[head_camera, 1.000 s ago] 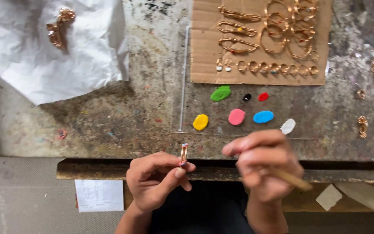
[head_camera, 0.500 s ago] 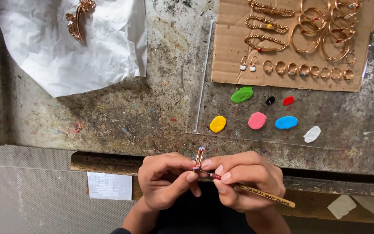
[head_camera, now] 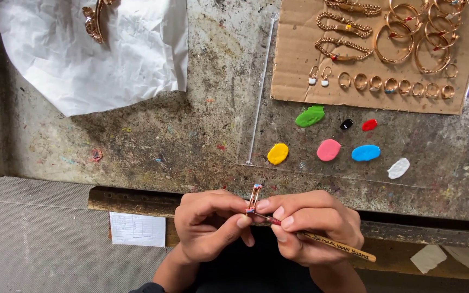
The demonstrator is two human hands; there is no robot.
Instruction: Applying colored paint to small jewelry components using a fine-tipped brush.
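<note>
My left hand (head_camera: 210, 225) pinches a small gold-coloured jewellery piece (head_camera: 254, 196) upright at the near edge of the worn workbench (head_camera: 180, 135). My right hand (head_camera: 313, 222) grips a thin wooden brush (head_camera: 332, 243) like a pen, its red tip touching the base of the piece. Both hands meet at the fingertips. On a clear sheet (head_camera: 435, 146) ahead lie blobs of paint: green (head_camera: 310, 116), black (head_camera: 346, 124), red (head_camera: 369, 125), yellow (head_camera: 278, 153), pink (head_camera: 328, 150), blue (head_camera: 365, 153) and white (head_camera: 398, 168).
A cardboard sheet (head_camera: 294, 81) at the far right carries several gold bangles, chains, rings and earrings. A crumpled white paper (head_camera: 99, 59) at the far left holds a gold ornament (head_camera: 94, 19). A paper slip (head_camera: 137, 229) hangs under the bench edge.
My hands came together: the right hand brought the brush tip onto the piece held by the left. The view has shifted, so the bench items sit further right and lower.
</note>
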